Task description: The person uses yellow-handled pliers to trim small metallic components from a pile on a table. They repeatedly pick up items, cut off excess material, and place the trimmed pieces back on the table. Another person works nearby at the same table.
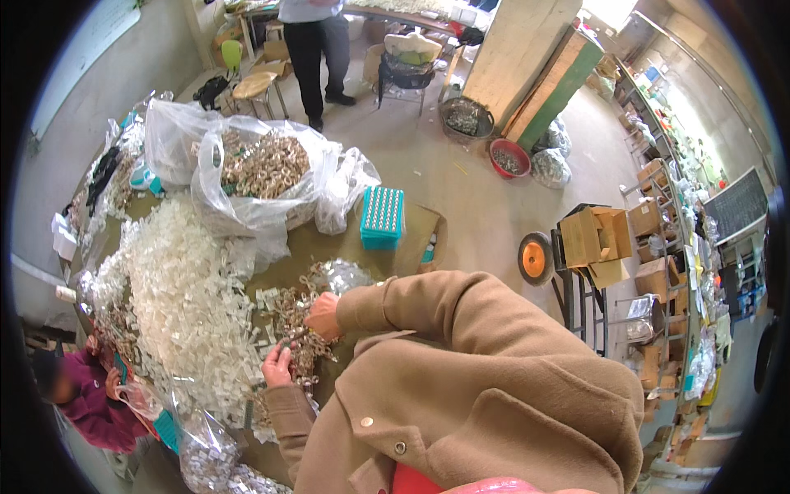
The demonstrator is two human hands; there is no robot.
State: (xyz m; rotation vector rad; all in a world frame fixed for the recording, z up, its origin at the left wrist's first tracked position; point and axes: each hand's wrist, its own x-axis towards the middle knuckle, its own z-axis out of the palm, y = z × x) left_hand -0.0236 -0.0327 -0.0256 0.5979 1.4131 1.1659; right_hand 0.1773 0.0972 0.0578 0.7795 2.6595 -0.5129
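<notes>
My left hand (279,365), low at the table's near side, pinches a small dark piece (287,346) between thumb and fingers. Just above and to the right, my right hand (323,316) is curled over a heap of small brownish metallic parts (290,315); what its fingers hold cannot be made out. Left of both hands spreads a large pile of small translucent white plastic pieces (185,296). Beyond the hands lies a clear plastic bag of shiny parts (345,276). A stack of teal trays (382,219) filled with rows of small parts stands farther back.
A large clear bag (247,204) of brownish parts rests on the table. A co-worker (102,401) in a maroon top handles things at the left edge; another person (316,55) stands beyond the table. A red basin (510,159), an open cardboard box (595,238) and a wheel (534,259) are at right.
</notes>
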